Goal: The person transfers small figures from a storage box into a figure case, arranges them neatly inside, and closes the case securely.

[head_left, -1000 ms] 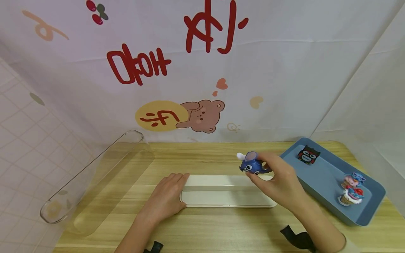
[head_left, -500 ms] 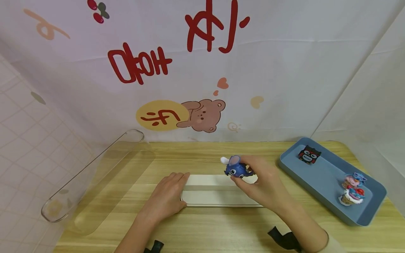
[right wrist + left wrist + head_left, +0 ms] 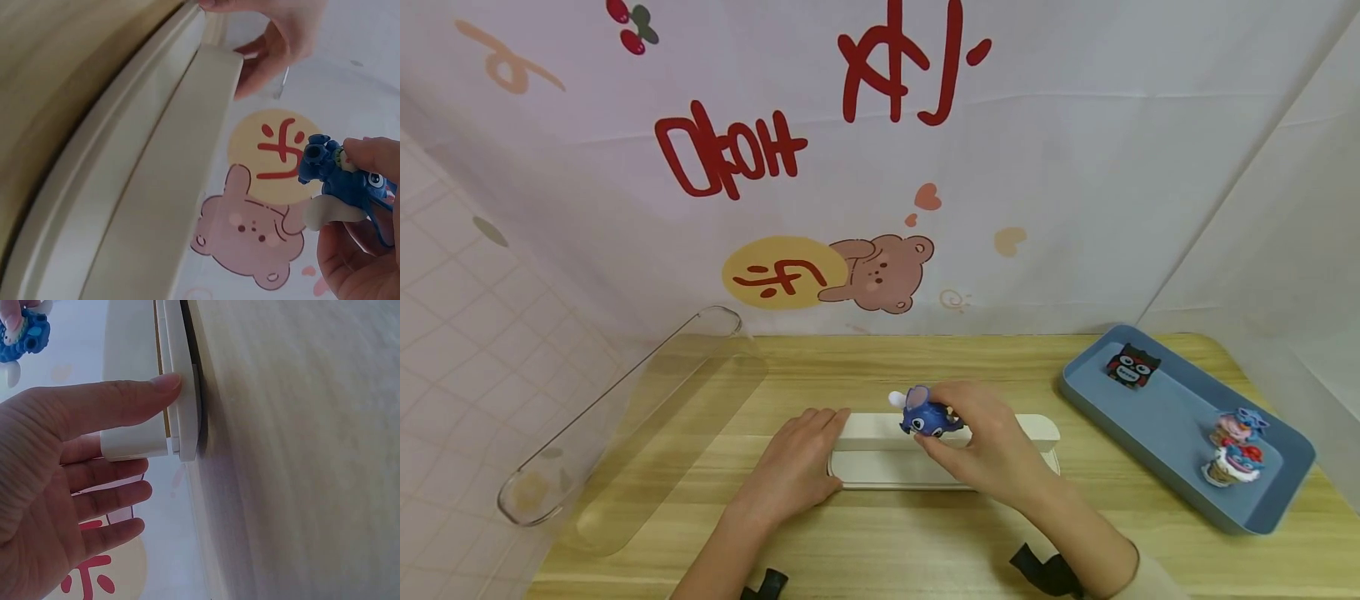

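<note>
A white two-step display stand [image 3: 880,468] lies on the wooden table, long side toward me. My left hand [image 3: 797,462] grips its left end. In the left wrist view the thumb [image 3: 140,400] presses the front edge of the base while the other fingers reach behind the raised step. Pinched between thumb and fingers, a small blue big-eared toy figurine [image 3: 925,418] is in my right hand [image 3: 992,442], over the upper step. The right wrist view shows the figurine [image 3: 347,187] apart from the stand, its rounded white part sticking out.
To the right, a blue tray [image 3: 1150,433] holds an owl piece [image 3: 1132,367] and two colourful figurines, one pink and blue [image 3: 1236,427], one white and brown [image 3: 1231,467]. A clear plastic cover [image 3: 617,400] leans at left. A white printed cloth [image 3: 1075,208] hangs behind.
My right hand has carried the blue figurine leftward and slightly down, from the stand's right end to over its middle. The left hand stays in place.
</note>
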Demonstrator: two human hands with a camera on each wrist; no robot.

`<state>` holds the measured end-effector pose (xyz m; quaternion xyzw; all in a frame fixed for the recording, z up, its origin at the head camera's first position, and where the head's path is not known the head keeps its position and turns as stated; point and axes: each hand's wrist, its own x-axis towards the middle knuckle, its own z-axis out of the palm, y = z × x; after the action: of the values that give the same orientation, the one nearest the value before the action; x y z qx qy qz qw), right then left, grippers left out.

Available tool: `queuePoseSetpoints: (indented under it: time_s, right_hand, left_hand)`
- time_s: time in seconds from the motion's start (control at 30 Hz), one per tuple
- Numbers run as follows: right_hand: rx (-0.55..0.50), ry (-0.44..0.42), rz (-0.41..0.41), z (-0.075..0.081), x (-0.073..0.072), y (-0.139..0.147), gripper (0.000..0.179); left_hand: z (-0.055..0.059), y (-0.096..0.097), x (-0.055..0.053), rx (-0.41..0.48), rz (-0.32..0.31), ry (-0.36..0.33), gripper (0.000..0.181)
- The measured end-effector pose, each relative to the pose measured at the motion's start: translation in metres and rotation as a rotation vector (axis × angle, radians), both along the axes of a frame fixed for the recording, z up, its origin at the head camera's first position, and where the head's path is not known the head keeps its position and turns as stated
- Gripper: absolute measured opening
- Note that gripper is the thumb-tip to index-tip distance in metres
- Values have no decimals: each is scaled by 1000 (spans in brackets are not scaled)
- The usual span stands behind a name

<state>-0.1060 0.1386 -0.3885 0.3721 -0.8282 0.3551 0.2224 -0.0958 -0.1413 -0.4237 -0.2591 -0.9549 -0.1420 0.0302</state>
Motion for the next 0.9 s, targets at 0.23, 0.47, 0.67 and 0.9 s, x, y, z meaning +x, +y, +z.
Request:
queuePoseSetpoints:
  time_s: [0.23,0.47,0.67,0.9]
  right_hand:
    - [12,-40,11,-9,2,-13,50]
    - [14,-45,42,-17,3,-25,50]
    - [23,-59,79,-24,4,-34,47]
    - [58,-93,90,-29,6,-42,42]
  left_hand:
    - [-1,0,-1,13,0,-3,92]
    - [-1,-1,-2,19,-7,-8,93]
    - [-1,-1,-2,14,-13,-1,94]
    - [-2,-1,-2,7,-7,-4,95]
